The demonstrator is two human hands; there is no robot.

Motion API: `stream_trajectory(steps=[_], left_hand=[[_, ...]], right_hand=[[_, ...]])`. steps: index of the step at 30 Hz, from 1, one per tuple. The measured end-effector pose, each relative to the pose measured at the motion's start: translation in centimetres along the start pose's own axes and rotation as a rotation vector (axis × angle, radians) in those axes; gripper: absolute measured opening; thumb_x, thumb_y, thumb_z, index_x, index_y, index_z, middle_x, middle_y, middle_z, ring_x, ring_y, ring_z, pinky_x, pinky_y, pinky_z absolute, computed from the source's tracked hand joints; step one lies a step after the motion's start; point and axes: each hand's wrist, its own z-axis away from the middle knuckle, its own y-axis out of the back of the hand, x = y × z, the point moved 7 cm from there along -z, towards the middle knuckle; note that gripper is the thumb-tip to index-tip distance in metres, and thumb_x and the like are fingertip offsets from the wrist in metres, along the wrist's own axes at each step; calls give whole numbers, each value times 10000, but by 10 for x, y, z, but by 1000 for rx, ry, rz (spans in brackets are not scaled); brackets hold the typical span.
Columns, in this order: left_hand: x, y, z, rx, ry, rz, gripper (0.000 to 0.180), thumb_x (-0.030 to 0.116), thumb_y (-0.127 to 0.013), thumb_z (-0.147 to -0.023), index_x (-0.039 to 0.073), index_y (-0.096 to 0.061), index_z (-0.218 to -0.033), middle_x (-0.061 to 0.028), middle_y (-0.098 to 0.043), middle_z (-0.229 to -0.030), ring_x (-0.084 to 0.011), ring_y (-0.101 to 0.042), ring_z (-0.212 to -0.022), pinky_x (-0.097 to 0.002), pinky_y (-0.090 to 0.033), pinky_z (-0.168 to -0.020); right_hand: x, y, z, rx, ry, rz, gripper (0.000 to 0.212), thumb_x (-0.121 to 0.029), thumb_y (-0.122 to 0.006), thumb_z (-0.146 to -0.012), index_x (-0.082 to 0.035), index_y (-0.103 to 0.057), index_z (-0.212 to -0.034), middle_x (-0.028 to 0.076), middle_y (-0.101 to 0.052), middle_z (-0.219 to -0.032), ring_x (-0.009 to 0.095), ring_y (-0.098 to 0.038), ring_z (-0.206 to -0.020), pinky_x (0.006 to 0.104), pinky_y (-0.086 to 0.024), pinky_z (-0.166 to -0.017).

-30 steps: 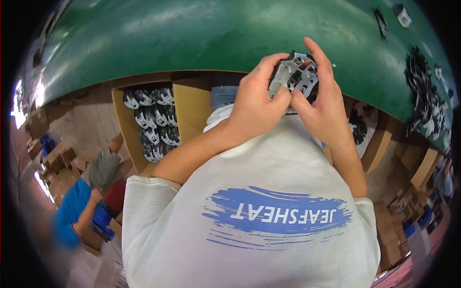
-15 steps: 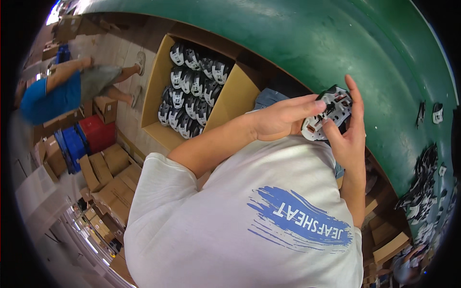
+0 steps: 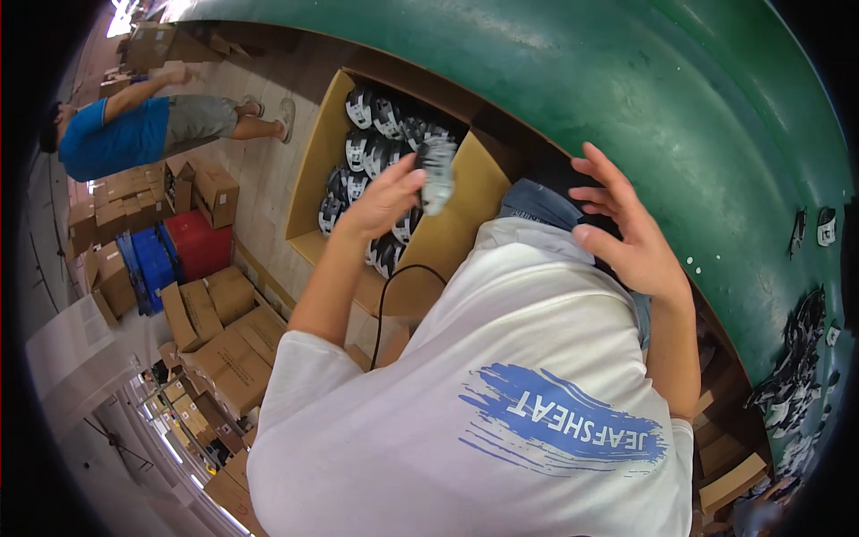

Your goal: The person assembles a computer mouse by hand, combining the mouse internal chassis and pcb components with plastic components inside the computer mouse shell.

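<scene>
My left hand (image 3: 386, 199) is over an open cardboard box (image 3: 461, 192). Its fingers grip a black-and-white moulded plastic part (image 3: 438, 174), palm-sized and smeared by motion, whose exact kind I cannot make out. Inside the box, several similar black-and-white parts (image 3: 360, 107) stand in rows, some hidden behind my hand and the part. In front of my body, near the edge of the green table (image 3: 573, 72), my right hand (image 3: 633, 234) has its fingers apart and holds nothing.
On the table's right side lie a pile of black and white pieces (image 3: 792, 358) and a separate white-and-black piece (image 3: 826, 227). A black cable (image 3: 383, 304) hangs beside the box. Cartons (image 3: 237, 353), blue and red bins (image 3: 197, 245) and a person in blue (image 3: 121, 134) are to the left.
My left hand has carried the part away from my right hand, leftward over the box. My right hand has let go and opened. The person at left has shifted.
</scene>
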Motion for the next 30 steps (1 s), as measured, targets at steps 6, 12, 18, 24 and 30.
stream_trajectory(steps=[6, 12, 18, 24, 30], left_hand=[[-29, 113, -2, 695, -81, -707, 906, 458, -860, -907, -60, -465, -1537, -185, -606, -1436, -271, -592, -1330, -373, -471, -1120], [-58, 113, -32, 873, -114, -1362, 959, 555, -841, -844, -85, -516, -1480, -331, -583, -1446, -492, -529, -1357, -518, -421, -1164], [-64, 164, -21, 878, -146, -1298, 855, 444, -772, -977, -107, -459, -1552, -343, -459, -1599, -481, -467, -1462, -518, -344, -1240], [55, 16, -79, 840, -803, -912, 511, 160, -675, -1073, 3, -514, -1531, -173, -573, -1473, -261, -577, -1300, -401, -484, -1100], [121, -249, -154, 296, -1228, -957, 482, 70, -655, -1041, -9, -527, -1499, -148, -608, -1445, -262, -576, -1336, -403, -407, -1182]], right_hand=[[22, 67, 30, 244, -55, -76, 636, -27, -665, -993, -77, -500, -1605, 98, -597, -1495, 181, -609, -1241, 334, -491, -1104], [37, 119, 85, 518, -25, -99, 587, -6, -633, -1012, -45, -513, -1585, 103, -631, -1444, 155, -631, -1201, 314, -516, -1057], [58, 123, 104, 556, 61, -287, 515, -74, -683, -1036, -39, -557, -1533, 114, -665, -1359, 134, -676, -1082, 302, -573, -944], [67, 196, 178, 999, 108, -118, 410, -61, -684, -1020, -15, -648, -1426, 90, -718, -1239, 112, -679, -977, 283, -584, -854], [42, 291, 330, 1812, 4, 1043, 360, -164, -738, -951, -69, -701, -1297, 145, -703, -1121, 320, -666, -1013, 446, -547, -940]])
